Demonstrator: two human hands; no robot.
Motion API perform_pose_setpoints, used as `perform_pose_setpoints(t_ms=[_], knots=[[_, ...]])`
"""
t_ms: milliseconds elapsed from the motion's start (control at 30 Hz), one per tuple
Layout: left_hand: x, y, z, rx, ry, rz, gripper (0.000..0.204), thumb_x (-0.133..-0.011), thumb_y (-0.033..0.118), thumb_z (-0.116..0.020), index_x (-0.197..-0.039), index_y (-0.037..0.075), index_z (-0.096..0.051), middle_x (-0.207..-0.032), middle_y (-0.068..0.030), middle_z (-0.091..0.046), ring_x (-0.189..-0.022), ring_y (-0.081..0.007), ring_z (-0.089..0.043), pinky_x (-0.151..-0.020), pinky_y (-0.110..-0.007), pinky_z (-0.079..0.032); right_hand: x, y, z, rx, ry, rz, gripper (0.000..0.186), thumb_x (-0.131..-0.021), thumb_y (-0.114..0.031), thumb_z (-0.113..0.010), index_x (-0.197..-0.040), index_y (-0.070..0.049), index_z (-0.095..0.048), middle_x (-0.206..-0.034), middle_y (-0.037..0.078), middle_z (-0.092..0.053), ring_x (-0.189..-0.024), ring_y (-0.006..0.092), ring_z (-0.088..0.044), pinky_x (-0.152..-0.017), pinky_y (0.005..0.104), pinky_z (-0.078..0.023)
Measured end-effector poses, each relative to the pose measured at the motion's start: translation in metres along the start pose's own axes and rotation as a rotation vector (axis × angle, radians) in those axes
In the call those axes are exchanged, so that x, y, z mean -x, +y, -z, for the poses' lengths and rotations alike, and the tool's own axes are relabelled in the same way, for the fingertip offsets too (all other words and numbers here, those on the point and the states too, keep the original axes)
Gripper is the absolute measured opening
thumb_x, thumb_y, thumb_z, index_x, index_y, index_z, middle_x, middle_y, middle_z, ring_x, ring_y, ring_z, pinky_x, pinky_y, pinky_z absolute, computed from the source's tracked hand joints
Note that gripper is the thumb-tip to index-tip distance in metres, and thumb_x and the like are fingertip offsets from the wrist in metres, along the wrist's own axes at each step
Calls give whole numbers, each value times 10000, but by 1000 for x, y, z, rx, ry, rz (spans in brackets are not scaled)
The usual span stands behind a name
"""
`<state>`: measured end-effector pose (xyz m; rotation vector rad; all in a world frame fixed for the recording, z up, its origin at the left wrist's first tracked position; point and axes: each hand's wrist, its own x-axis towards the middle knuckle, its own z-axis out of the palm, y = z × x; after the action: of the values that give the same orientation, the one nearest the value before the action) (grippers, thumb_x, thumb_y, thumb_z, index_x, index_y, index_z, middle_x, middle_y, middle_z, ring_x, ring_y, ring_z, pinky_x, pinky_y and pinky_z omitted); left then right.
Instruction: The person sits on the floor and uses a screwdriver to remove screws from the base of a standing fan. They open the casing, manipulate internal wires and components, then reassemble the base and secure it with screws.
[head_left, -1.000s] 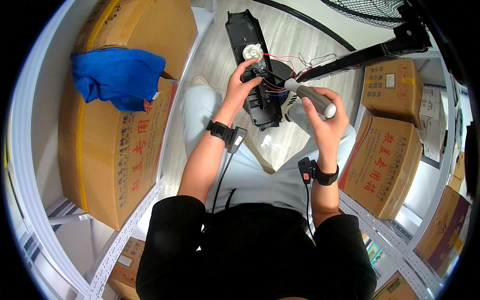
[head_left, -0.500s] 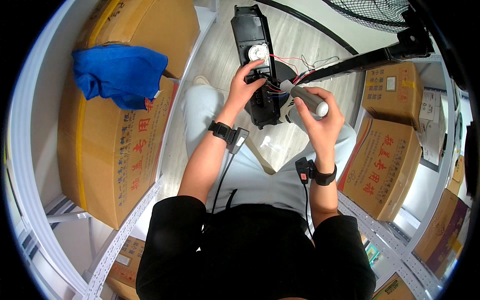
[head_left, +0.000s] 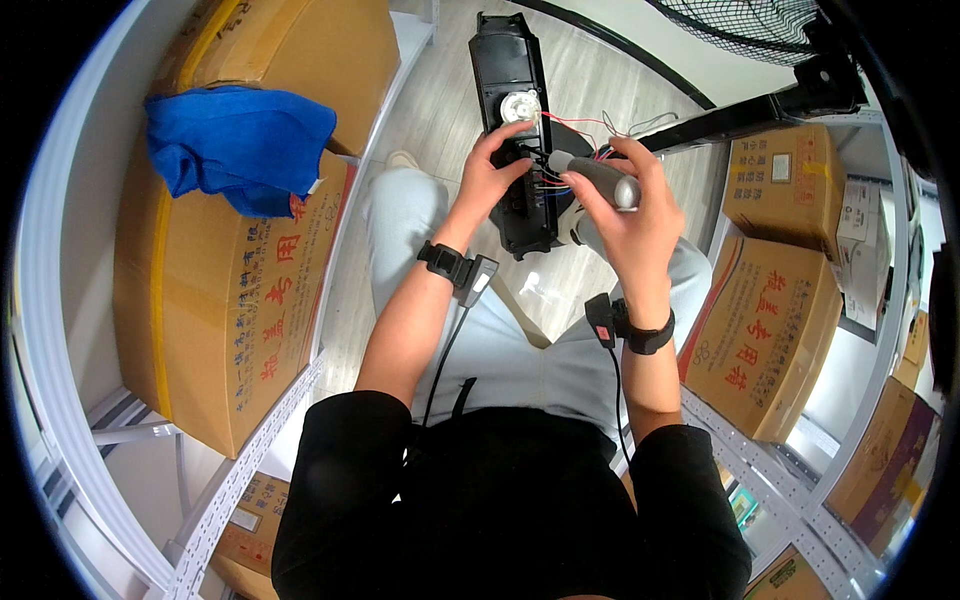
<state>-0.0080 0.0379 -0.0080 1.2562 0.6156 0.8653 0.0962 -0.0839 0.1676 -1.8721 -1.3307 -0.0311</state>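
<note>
My left hand [head_left: 490, 175] grips the middle of a long black plastic housing [head_left: 505, 55] at its left side, fingertips just below a white round mechanism [head_left: 519, 106]. My right hand [head_left: 635, 215] holds a grey-handled screwdriver [head_left: 603, 178] between thumb and fingers, angled toward the housing's middle. The tip of the screwdriver is too small to make out among the wires. Red, blue and dark wires [head_left: 565, 114] run from the housing toward a black column [head_left: 725, 124] at the right. A dark round piece lies partly hidden behind the housing.
Cardboard boxes [head_left: 220, 330] stand on shelving [head_left: 210, 520] at left and right, with a blue cloth [head_left: 235, 145] over the left ones. A black mesh guard [head_left: 730, 25] is at the top right. My legs surround the work, above a wood-look floor [head_left: 420, 110].
The housing has shifted slightly rightward and stands more upright. My right hand has moved up and left, bringing the screwdriver handle higher and closer to the housing. My left hand stays on it.
</note>
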Motion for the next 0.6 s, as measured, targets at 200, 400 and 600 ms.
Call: perform_pose_setpoints(t_ms=[200, 400, 600], knots=[[0, -7, 3, -86, 62, -52, 525, -803, -25, -732, -1301, 105, -630, -1242, -17, -645, -1111, -133, -595, -977, -292, -463, -19, -10, -2, -7, -61, 38, 446, -782, -240, -829, -1154, -104, -625, -960, 98, -692, -874, 277, -698, -720, 376, -561], [1, -1, 1, -12, 62, 72, 433, -800, 14, -733, -1219, 99, -664, -1199, -69, -633, -1132, -195, -599, -996, -320, -456, -20, -14, -9, 29, -82, 15, 420, -814, -217, -785, -1183, -123, -609, -943, 105, -658, -829, 297, -683, -705, 391, -562], [0, -5, 3, -50, 131, 35, 282, -816, 49, -746, -1092, 72, -695, -1071, -54, -680, -1044, -173, -623, -944, -310, -470, -25, -22, 0, 39, -162, 20, 414, -841, -218, -770, -1199, -109, -593, -928, 121, -645, -737, 304, -681, -627, 400, -558]])
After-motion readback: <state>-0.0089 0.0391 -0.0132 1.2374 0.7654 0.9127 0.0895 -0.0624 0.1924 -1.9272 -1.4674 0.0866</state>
